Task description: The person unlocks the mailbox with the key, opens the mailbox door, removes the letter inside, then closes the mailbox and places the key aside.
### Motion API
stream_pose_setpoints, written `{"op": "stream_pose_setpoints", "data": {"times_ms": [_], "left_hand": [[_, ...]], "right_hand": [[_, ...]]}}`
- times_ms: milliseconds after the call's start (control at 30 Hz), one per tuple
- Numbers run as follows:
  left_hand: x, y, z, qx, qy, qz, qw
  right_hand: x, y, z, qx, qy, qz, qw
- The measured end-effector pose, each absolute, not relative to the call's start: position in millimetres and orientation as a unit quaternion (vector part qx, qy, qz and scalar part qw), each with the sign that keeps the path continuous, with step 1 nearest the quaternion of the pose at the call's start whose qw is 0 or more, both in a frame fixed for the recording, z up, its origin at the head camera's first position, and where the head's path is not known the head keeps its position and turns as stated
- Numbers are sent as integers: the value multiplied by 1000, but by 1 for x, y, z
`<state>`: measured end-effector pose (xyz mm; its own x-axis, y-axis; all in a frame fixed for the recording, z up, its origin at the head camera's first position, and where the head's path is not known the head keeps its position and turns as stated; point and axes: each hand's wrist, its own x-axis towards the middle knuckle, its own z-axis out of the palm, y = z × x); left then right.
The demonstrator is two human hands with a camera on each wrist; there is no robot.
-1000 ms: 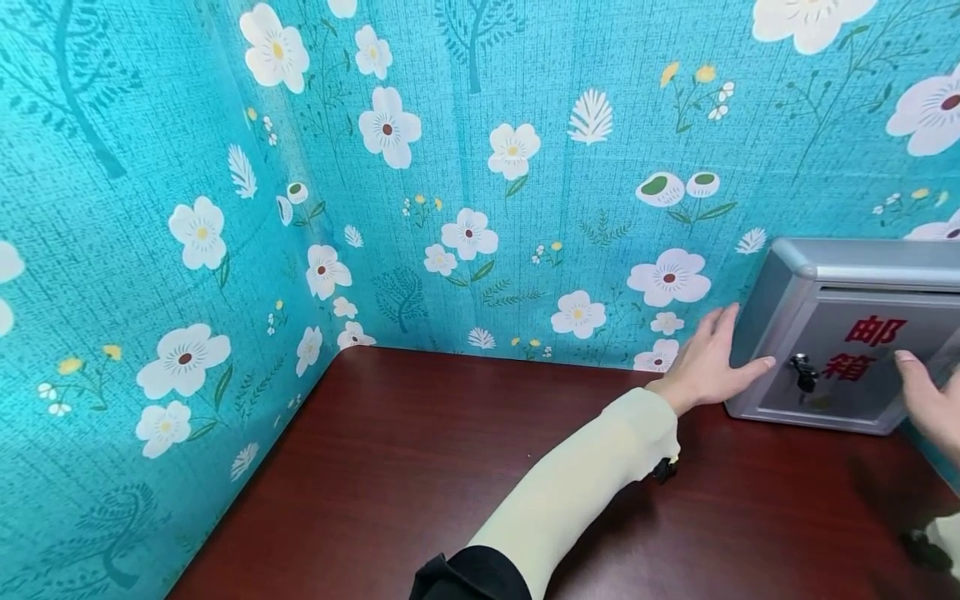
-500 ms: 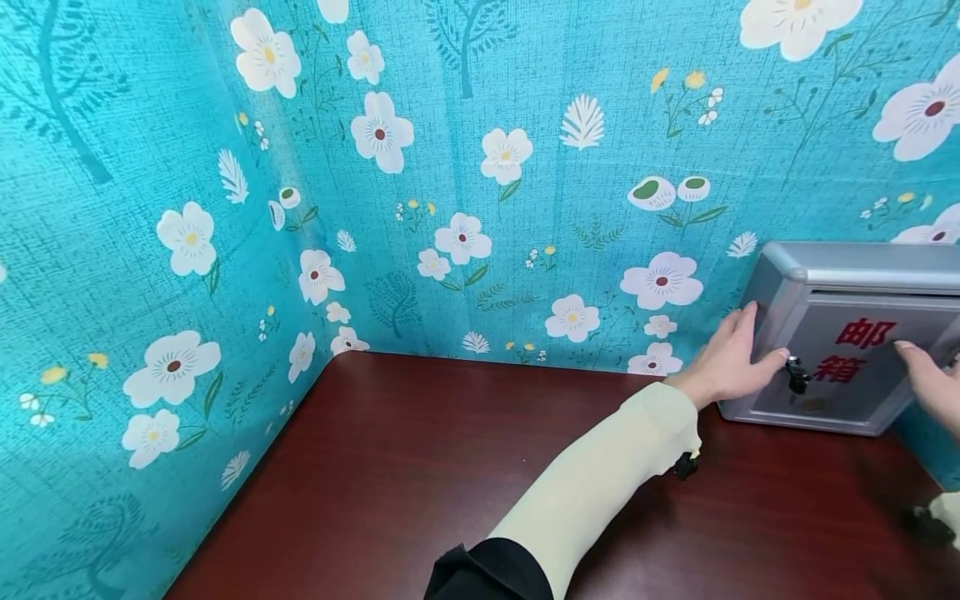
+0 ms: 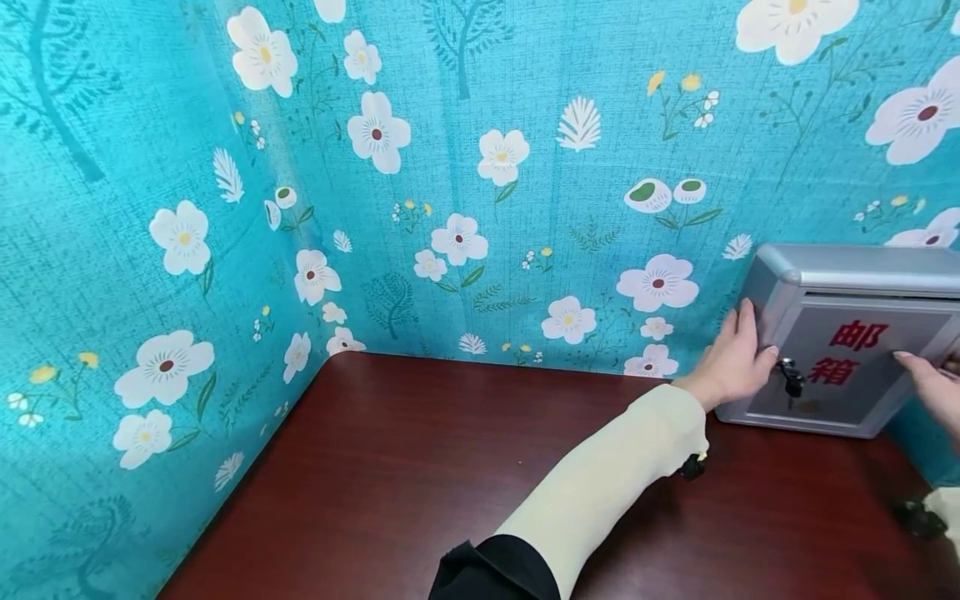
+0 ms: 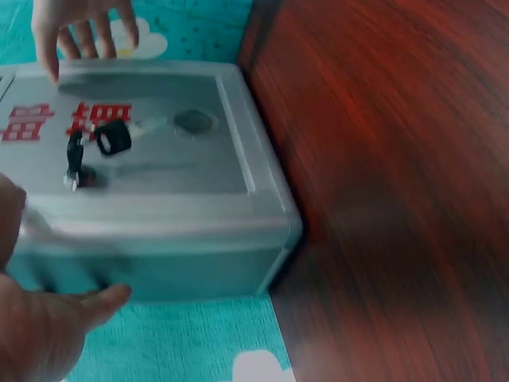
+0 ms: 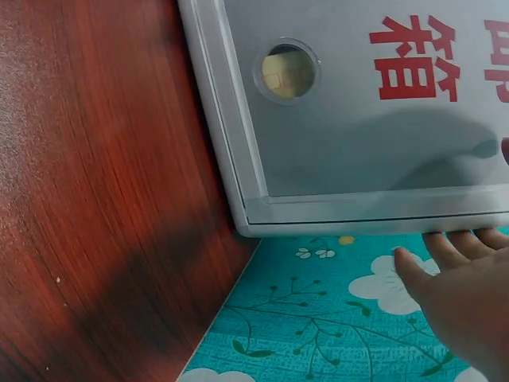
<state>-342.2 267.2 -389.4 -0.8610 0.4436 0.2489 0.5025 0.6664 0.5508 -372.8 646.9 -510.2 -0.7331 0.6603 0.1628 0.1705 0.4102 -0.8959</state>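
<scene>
A silver metal mailbox [image 3: 840,404] with red Chinese characters stands on the dark red-brown table against the back wall. My left hand [image 3: 727,362] holds its left side, thumb at the front frame by the lock [image 3: 786,364] and fingers along the side panel. At the opposite edge, my right hand [image 3: 936,396] is cut off by the frame; its thumb lies over the door and its fingers go past the edge. Keys [image 4: 114,137] hang at the lock in the left wrist view. Through a round window [image 5: 288,73] low on the door, something yellowish shows.
The table [image 3: 420,467] reaches forward and left from the mailbox. A turquoise flowered cloth [image 3: 420,192] covers the walls behind and at the left. Dark shadows of the arms fall on the tabletop.
My left hand has moved right and closed in on the mailbox's left side, its thumb now at the front frame. The right thumb has come closer to the door. The mailbox stands nearly as before.
</scene>
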Motion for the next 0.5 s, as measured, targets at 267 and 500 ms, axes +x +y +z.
{"op": "stream_pose_setpoints", "data": {"times_ms": [267,500], "left_hand": [[-332,285,-394,-203,-942,-246,108],[-329,283,-395,-203,-936,-271,95]], "right_hand": [[-352,613,-496,-254,-836,432,223],[-338,604,-481,-209,-861,405,227]]}}
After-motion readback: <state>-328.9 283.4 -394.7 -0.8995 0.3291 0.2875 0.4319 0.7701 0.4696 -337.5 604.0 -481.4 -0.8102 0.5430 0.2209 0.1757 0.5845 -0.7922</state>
